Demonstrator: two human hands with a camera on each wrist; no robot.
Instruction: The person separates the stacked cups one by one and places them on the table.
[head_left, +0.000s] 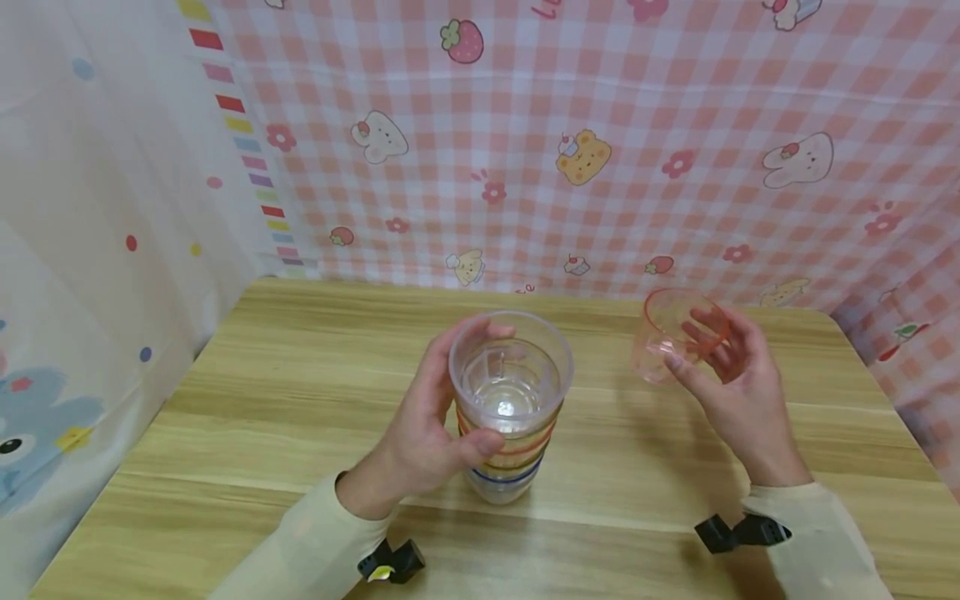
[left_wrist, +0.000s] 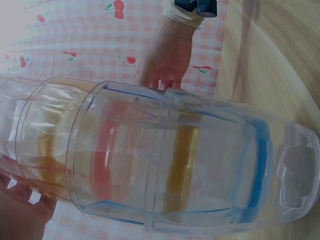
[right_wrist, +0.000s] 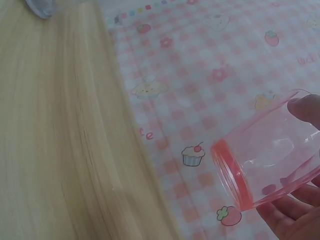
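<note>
A tall stack of nested clear plastic cups (head_left: 510,417) with blue, red and amber bands stands upright on the wooden table. My left hand (head_left: 431,417) is wrapped round its upper part, thumb across the near side. The left wrist view shows the stack (left_wrist: 215,170) sideways, its base toward the table. To the right, my right hand (head_left: 738,387) holds a transparent pink-red cup (head_left: 660,354) above the table, thumb on the near side and fingers behind. In the right wrist view the cup (right_wrist: 272,155) has its thick red base toward the table.
The wood-grain table (head_left: 300,400) meets a pink checked cloth (head_left: 510,150) hanging at the back. A white dotted cloth (head_left: 97,208) hangs on the left side. Each wrist wears a black camera strap.
</note>
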